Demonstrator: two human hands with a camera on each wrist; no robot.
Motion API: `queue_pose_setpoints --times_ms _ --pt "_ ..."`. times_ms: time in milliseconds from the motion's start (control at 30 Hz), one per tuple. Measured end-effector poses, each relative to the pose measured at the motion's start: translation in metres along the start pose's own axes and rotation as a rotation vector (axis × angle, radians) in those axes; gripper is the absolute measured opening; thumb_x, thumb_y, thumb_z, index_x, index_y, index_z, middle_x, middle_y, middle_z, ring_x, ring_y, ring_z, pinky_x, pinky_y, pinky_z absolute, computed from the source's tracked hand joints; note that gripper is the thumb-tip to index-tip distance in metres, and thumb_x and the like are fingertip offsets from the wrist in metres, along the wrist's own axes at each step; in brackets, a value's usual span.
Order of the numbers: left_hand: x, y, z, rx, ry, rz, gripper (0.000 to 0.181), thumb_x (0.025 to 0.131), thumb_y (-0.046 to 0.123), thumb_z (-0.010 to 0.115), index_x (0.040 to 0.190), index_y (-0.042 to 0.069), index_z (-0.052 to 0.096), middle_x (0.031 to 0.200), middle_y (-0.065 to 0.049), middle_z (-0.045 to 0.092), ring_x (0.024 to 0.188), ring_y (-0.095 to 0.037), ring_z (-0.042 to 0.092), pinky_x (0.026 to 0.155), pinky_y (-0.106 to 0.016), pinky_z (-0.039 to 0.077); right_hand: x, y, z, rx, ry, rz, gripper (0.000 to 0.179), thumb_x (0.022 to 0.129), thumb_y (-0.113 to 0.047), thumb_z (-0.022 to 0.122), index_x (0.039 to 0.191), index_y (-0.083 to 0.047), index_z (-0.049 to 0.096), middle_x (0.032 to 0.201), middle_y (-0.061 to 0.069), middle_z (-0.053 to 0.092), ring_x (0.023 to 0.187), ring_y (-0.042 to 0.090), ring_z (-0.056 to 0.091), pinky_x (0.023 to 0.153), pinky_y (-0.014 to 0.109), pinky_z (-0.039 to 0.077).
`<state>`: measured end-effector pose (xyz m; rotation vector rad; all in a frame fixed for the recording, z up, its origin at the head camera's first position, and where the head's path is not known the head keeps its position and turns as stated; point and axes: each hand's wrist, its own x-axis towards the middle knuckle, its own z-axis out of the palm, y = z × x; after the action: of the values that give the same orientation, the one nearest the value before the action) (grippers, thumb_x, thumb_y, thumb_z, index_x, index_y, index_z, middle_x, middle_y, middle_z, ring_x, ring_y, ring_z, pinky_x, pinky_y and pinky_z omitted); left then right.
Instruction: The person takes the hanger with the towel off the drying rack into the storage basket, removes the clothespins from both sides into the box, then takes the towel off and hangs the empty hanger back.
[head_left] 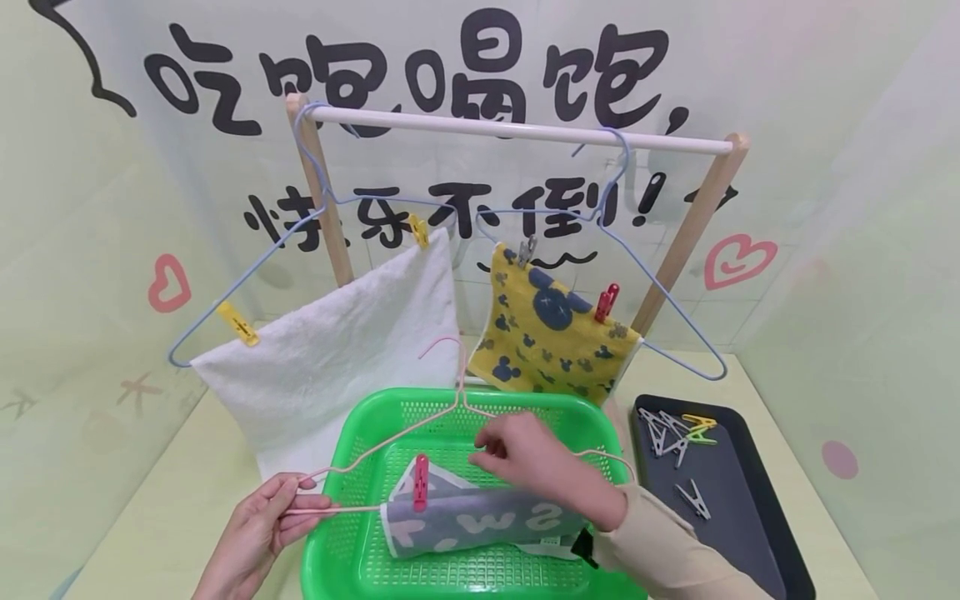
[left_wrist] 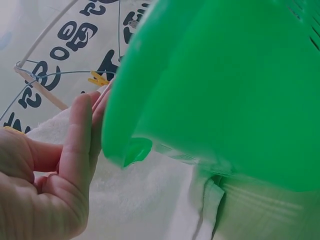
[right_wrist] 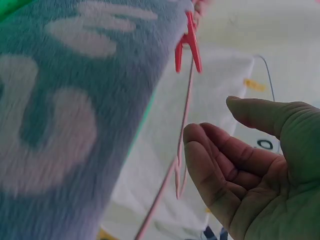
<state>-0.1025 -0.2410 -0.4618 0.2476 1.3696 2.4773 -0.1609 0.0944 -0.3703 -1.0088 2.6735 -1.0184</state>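
My left hand grips the left end of a pink wire clothes hanger at the basket's left rim. Over the hanger's lower bar hangs a grey towel with pale letters. A red clothespin clips the towel near its left edge. My right hand hovers above the towel, by the hanger's right shoulder. In the right wrist view, this right hand has thumb and loosely bent fingers apart with nothing between them. The towel's right end is partly hidden behind the right forearm.
Beneath the towel stands a green basket. A rack behind carries two blue hangers, one with a white towel, the other with a yellow patterned towel. A dark tray on the right holds several clothespins.
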Motion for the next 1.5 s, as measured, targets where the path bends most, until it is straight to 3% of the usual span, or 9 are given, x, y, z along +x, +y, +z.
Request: queue_pose_setpoints --times_ms 233,500,733,967,1133,1500 --pt "0.000 0.002 0.002 -0.002 0.003 -0.008 0.035 0.105 0.014 0.030 0.103 0.010 0.064 0.095 -0.012 0.071 0.093 -0.022 0.067 0.080 -0.028 0.055 0.016 -0.011 0.027 0.010 -0.065 0.035 0.020 0.087 -0.015 0.068 0.097 0.002 0.070 0.077 0.003 0.065 0.064 0.002 0.054 0.061 0.012 0.049" --pt "0.000 0.002 0.005 0.004 0.001 0.001 0.034 0.105 0.013 0.030 0.102 0.010 0.064 0.094 -0.011 0.071 0.092 -0.022 0.068 0.079 -0.027 0.055 0.026 -0.023 0.035 0.070 -0.104 0.092 0.020 0.089 -0.018 0.066 0.096 0.000 0.072 0.053 -0.006 0.053 0.044 -0.001 0.036 0.042 0.011 0.033" --pt "0.000 0.002 0.005 -0.016 -0.036 0.015 0.037 0.105 0.011 0.027 0.104 0.009 0.064 0.096 -0.012 0.071 0.094 -0.022 0.067 0.081 -0.029 0.055 0.030 -0.021 0.046 0.123 -0.118 0.155 0.017 0.089 -0.019 0.065 0.091 -0.004 0.074 0.043 -0.009 0.041 0.038 0.000 0.028 0.035 0.012 0.022" --pt "0.000 0.001 0.004 -0.026 -0.060 0.024 0.039 0.105 0.009 0.025 0.105 0.009 0.064 0.097 -0.011 0.071 0.094 -0.022 0.067 0.082 -0.028 0.054 0.031 -0.016 0.051 0.231 -0.090 0.203 0.017 0.090 -0.016 0.064 0.080 -0.004 0.072 0.053 -0.006 0.053 0.042 0.002 0.035 0.038 0.013 0.029" --pt "0.000 0.001 0.004 -0.023 -0.060 0.023 0.039 0.105 0.010 0.025 0.104 0.010 0.064 0.097 -0.011 0.071 0.094 -0.021 0.067 0.081 -0.027 0.055 0.031 -0.016 0.052 0.282 -0.078 0.208 0.017 0.089 -0.013 0.065 0.075 -0.004 0.070 0.053 -0.004 0.054 0.042 0.003 0.039 0.038 0.012 0.031" --pt "0.000 -0.002 0.001 -0.047 -0.079 0.029 0.042 0.105 0.008 0.022 0.105 0.008 0.064 0.097 -0.012 0.071 0.095 -0.022 0.067 0.081 -0.028 0.055 0.029 -0.016 0.055 0.378 -0.024 0.214 0.009 0.086 -0.010 0.068 0.082 -0.002 0.066 0.068 0.004 0.063 0.054 0.005 0.055 0.045 0.015 0.046"
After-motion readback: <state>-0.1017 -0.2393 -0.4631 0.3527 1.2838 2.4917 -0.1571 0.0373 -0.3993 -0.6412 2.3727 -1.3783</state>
